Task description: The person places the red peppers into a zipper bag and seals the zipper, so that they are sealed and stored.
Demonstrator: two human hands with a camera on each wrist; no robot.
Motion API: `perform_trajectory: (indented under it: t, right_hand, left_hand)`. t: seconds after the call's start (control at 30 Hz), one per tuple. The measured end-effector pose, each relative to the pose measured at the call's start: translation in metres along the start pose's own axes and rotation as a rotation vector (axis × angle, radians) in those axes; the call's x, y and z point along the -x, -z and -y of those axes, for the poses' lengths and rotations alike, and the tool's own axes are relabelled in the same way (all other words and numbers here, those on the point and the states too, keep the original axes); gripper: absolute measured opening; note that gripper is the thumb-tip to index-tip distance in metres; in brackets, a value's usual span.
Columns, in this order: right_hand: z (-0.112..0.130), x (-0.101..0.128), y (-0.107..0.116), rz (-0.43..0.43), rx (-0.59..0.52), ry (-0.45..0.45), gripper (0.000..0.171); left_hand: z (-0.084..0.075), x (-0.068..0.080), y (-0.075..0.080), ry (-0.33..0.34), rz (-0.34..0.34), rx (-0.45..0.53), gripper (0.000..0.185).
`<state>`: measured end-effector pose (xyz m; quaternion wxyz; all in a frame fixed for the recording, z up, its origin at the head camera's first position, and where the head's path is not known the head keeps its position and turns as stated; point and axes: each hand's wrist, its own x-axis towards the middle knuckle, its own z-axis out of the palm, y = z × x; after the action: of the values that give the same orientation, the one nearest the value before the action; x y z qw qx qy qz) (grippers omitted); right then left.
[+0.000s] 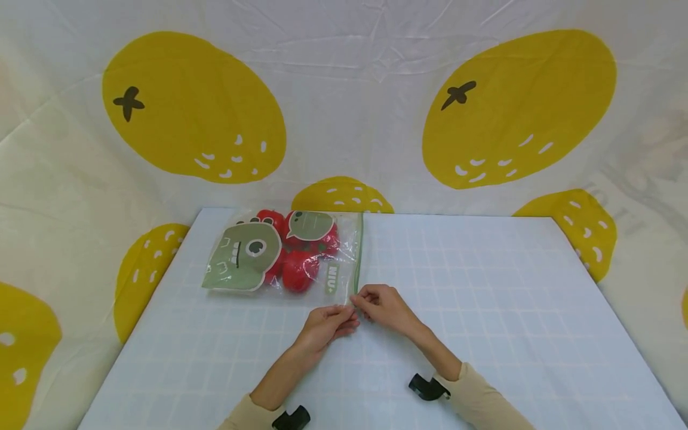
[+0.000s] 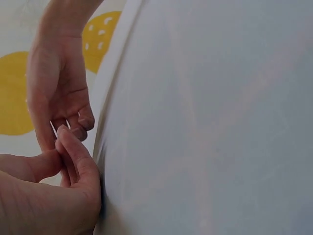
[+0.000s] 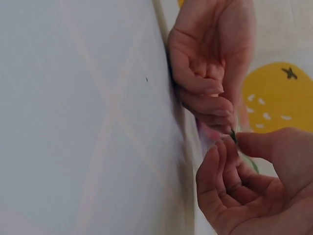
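A clear zip bag (image 1: 285,254) lay flat on the far left part of the bench (image 1: 484,310), its far edge near the bench's far edge and its green zip strip (image 1: 359,257) running along its right side, toward the person. Inside it sat red round things (image 1: 298,269), partly covered by a green cartoon print and a speech-bubble print.

Both hands met at the bag's near right corner, where the zip strip ended. The left hand (image 1: 328,325) pinched that corner between thumb and curled fingers (image 2: 73,156); the right hand (image 1: 384,304) pinched it too, thumb against fingertips (image 3: 220,152), with a sliver of green showing between them in the right wrist view. The two hands touched or nearly touched.

To the right of the bag and hands the gridded bench surface lay bare out to its right edge, and bare again between the forearms and the near edge. A cloth (image 1: 344,107) printed with large yellow fruit rose behind and around the bench.
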<state>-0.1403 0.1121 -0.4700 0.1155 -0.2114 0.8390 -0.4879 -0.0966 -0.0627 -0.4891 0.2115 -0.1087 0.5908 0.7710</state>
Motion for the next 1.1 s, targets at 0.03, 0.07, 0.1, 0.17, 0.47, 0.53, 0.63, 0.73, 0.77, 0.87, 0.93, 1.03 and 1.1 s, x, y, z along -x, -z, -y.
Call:
perform_trajectory:
  t: [0.03,0.07,0.1,0.17,0.47,0.53,0.63,0.73,0.77,0.87,0.93,1.03,1.1]
  right_hand:
    - [0.0,-0.001,0.0,-0.003,0.001,0.002,0.023]
    - [0.0,-0.001,0.0,-0.007,0.001,0.003,0.023]
    - [0.0,-0.002,-0.001,-0.012,0.002,0.005,0.024]
    - [0.0,-0.003,0.0,-0.024,0.007,0.002,0.024]
    - [0.002,-0.009,0.002,-0.064,0.017,-0.019,0.023]
    - [0.002,-0.011,0.002,-0.07,0.015,-0.015,0.023]
    - [0.0,-0.013,0.002,-0.08,0.01,-0.017,0.023]
    - [-0.002,-0.016,0.002,-0.097,0.014,-0.025,0.025]
    - [-0.003,-0.017,0.002,-0.102,0.014,-0.026,0.025]
    - [-0.004,-0.019,0.002,-0.115,0.016,-0.025,0.027]
    - [-0.004,-0.021,0.003,-0.12,0.012,-0.026,0.028]
    - [-0.004,-0.023,0.003,-0.133,0.007,-0.04,0.028]
    - [-0.004,-0.026,0.004,-0.145,0.004,-0.054,0.027]
  left_hand:
    - [-0.001,0.0,0.0,0.0,0.0,-0.001,0.037]
    - [-0.001,0.0,0.0,-0.003,0.003,0.001,0.037]
    - [-0.002,0.0,0.0,-0.004,0.007,0.001,0.037]
    - [-0.003,0.0,0.001,-0.009,0.015,0.007,0.036]
    - [-0.004,0.0,0.0,-0.01,0.025,0.008,0.036]
    - [-0.004,0.0,0.0,-0.015,0.027,0.006,0.036]
    - [-0.004,0.001,0.0,-0.023,0.028,0.001,0.036]
    - [-0.003,0.001,0.0,-0.028,0.033,0.005,0.036]
    - [-0.003,0.001,0.0,-0.031,0.035,0.005,0.036]
    - [-0.002,0.001,0.0,-0.034,0.036,0.008,0.035]
    - [-0.002,0.001,0.0,-0.034,0.035,0.006,0.035]
    - [-0.002,0.001,0.001,-0.035,0.037,0.004,0.035]
    - [-0.002,0.001,0.001,-0.035,0.04,0.004,0.036]
